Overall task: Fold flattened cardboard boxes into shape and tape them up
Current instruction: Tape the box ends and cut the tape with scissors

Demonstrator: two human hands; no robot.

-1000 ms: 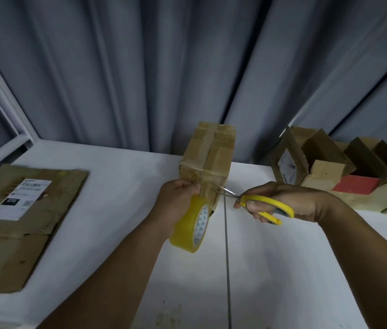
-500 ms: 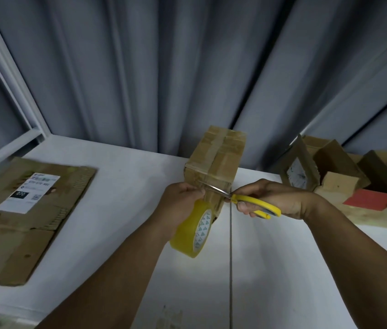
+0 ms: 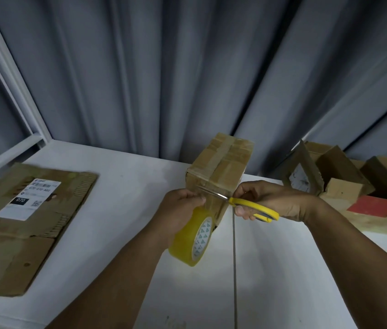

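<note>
A small folded cardboard box (image 3: 221, 165) stands on the white table (image 3: 121, 210), with tape running along its top seam. My left hand (image 3: 178, 210) grips a yellow tape roll (image 3: 193, 238) just in front of the box's near face. My right hand (image 3: 266, 200) holds yellow-handled scissors (image 3: 254, 206); their blades reach left across the box's front, where a strip of tape stretches from the roll to the box. A flattened cardboard box (image 3: 21, 222) with a white label lies at the table's left.
Several cardboard boxes and pieces (image 3: 344, 184), one with a red face (image 3: 373, 206), are heaped at the right back of the table. Grey curtains (image 3: 187, 79) hang behind. A white frame (image 3: 9, 74) runs along the left side.
The scissors have moved left, and their blades now lie across the tape at the box's front. The left hand and the roll stay where they were; the view has tilted up a little.
</note>
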